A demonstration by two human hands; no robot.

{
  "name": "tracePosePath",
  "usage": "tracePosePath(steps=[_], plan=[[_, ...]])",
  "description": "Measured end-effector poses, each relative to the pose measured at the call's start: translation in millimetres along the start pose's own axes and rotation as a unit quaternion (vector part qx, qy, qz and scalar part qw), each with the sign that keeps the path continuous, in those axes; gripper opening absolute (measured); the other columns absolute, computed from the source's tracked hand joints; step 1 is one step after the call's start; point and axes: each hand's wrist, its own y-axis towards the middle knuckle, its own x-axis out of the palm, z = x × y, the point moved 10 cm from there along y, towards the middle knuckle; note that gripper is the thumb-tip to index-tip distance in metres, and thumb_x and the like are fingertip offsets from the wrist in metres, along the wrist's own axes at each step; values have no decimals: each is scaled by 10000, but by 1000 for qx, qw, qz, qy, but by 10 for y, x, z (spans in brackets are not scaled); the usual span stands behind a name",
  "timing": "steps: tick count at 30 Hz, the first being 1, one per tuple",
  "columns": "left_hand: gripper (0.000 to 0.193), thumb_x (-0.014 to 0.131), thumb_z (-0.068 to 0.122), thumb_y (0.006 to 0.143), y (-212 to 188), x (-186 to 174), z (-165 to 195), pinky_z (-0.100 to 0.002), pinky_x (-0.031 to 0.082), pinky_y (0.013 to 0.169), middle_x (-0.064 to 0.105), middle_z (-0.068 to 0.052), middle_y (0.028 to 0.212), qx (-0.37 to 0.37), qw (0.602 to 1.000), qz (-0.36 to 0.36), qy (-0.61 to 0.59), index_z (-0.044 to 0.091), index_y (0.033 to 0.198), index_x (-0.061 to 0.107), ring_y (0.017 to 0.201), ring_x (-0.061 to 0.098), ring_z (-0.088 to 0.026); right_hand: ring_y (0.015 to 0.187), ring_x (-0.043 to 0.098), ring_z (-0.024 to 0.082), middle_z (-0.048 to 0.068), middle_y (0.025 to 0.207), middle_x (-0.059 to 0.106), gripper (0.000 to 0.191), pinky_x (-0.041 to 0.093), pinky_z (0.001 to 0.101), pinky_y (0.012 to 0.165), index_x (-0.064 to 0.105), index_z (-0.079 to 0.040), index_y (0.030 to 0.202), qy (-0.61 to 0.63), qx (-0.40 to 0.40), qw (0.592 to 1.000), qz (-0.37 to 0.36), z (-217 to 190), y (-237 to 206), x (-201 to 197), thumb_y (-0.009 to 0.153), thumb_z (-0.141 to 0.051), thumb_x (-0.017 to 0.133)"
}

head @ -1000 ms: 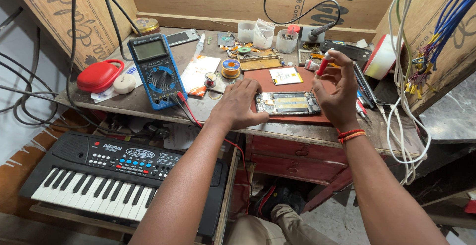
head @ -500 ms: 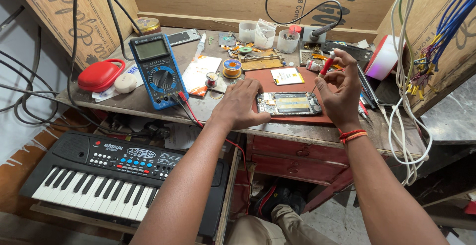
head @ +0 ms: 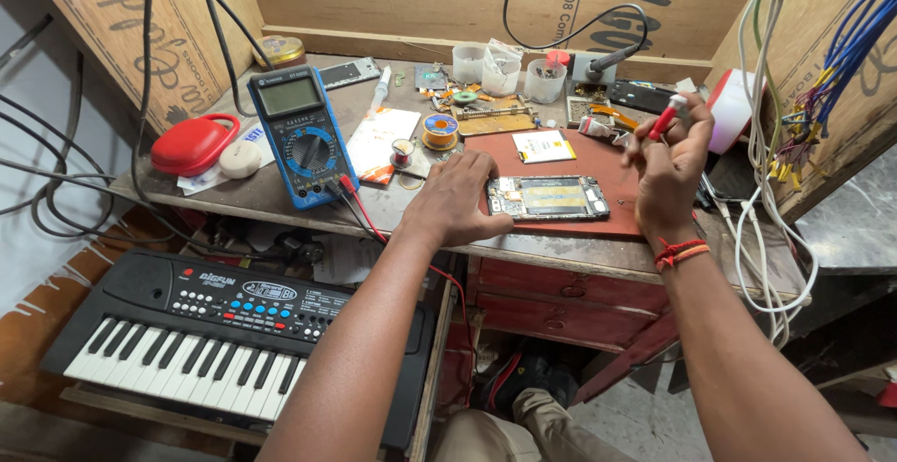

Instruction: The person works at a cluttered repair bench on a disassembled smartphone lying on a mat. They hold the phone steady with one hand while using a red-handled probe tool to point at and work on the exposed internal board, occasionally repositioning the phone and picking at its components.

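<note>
On mat — left hand (head: 460,202) steadies phone (head: 548,198); right hand (head: 669,165) fingers grasping screwdriver (head: 664,119), now raised.

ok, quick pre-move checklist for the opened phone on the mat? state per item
1. Opened phone lies flat on the red mat: ok.
2. Left hand steadies the phone's left end: ok.
3. Red-handled screwdriver gripped in the right hand: ok.
4. Screwdriver tip on the phone: not ok, held raised, clear of it.
5. Multimeter leads clear of the phone: ok, they trail off the front edge.
6. Loose screws accounted for: cannot tell, too small.
</note>
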Motion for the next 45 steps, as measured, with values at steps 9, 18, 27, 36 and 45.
tracePosePath(steps=[9,18,27,36,45], plan=[[697,734,529,666,-14,-17,3,-445,379,1060,577,-116,1166,12,1000,10,-7,88,1175,557,1204,545,-298,704,682,155,84,803,761,212,534,331,670,794,-35,991,-510,159,823,-192,209,16,242,862,-203,788],[672,713,546,668,-1,19,-6,-439,386,1035,580,-111,1136,8,1000,5,-5,106,1152,558,1183,548,-293,843,738,325,197,913,750,276,553,438,800,792,-31,1017,-640,134,706,-274,71,-21,585,819,-222,811],[670,703,547,674,10,30,-11,-446,383,1046,580,-114,1139,12,1000,9,-4,102,1155,560,1182,553,-294,866,725,359,216,879,741,257,558,464,825,782,-22,932,-701,158,620,-314,180,44,659,821,-252,809],[674,699,551,672,14,28,-7,-441,383,1041,578,-116,1144,10,1000,5,-3,107,1159,561,1180,553,-298,879,722,382,253,884,734,280,557,466,891,762,14,868,-734,129,575,-338,338,13,665,846,-259,704],[676,702,549,676,18,30,-1,-444,377,1049,574,-120,1154,10,1000,5,1,105,1165,558,1199,541,-296,850,719,364,218,885,737,246,542,476,809,744,-21,946,-653,166,679,-292,286,106,471,876,-241,659]])
